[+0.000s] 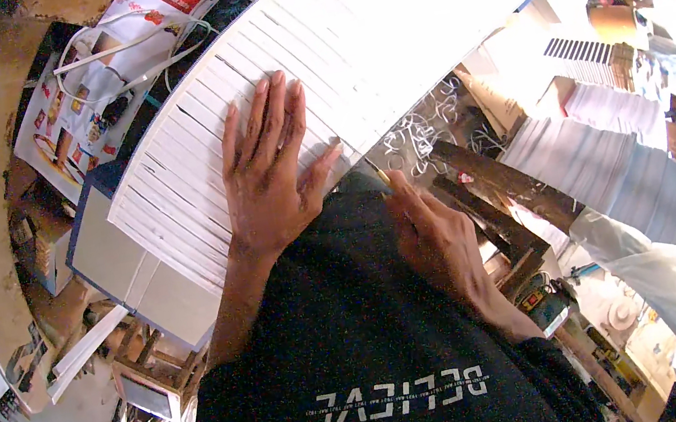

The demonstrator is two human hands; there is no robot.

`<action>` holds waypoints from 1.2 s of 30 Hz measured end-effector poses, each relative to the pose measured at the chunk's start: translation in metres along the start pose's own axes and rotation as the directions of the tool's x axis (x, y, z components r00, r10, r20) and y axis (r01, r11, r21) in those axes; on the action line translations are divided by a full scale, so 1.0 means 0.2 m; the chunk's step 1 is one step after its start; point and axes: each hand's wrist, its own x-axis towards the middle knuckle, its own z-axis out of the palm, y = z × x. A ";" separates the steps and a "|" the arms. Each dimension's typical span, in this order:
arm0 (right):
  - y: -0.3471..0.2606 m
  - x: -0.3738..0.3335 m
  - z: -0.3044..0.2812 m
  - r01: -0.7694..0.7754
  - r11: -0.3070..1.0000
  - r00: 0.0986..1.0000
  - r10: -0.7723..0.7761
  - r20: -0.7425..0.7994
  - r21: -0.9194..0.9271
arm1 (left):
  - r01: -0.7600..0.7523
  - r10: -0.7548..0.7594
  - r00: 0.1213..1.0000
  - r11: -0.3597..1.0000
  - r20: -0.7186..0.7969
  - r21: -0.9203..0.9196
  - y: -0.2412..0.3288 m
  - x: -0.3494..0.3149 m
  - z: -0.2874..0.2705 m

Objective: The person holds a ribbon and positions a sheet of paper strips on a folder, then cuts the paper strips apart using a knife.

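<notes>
My left hand [269, 169] lies flat with fingers spread on a broad white paper surface [189, 164] crossed by many dark parallel lines or gaps, like strips laid side by side. A grey board [140, 273] with a dark blue edge sticks out from under the paper at the lower left. My right hand [438, 226] is closed around a slim, knife-like tool [383, 175]. The tool's thin tip touches or nearly touches the paper's near edge, just right of my left thumb. Glare washes out the paper's far part.
Curled white paper strips [431, 130] litter the area past the paper's right edge. A dark wooden beam [519, 182] and tall paper stacks [613, 159] stand to the right, near clear plastic sheeting [665, 265]. A printed poster [66, 143] and white cable [89, 63] lie at the upper left.
</notes>
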 end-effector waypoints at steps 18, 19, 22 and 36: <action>-0.03 -0.09 -0.06 0.001 0.993 0.998 0.007 -0.069 0.115 | -0.009 0.009 1.000 0.999 -0.008 0.033 -0.01 0.00 0.02; -0.02 -0.08 -0.05 0.001 0.993 0.998 0.008 -0.070 0.118 | -0.014 0.015 1.000 0.999 -0.015 0.043 -0.01 0.00 0.02; 0.02 -0.04 0.02 0.046 0.985 0.996 -0.032 -0.087 0.167 | 0.002 -0.001 1.000 0.999 -0.025 0.032 0.01 0.01 0.01; 0.00 -0.04 0.08 0.007 0.999 0.998 -0.009 -0.063 -0.040 | 0.008 -0.007 0.999 1.000 -0.035 0.029 0.01 0.01 0.00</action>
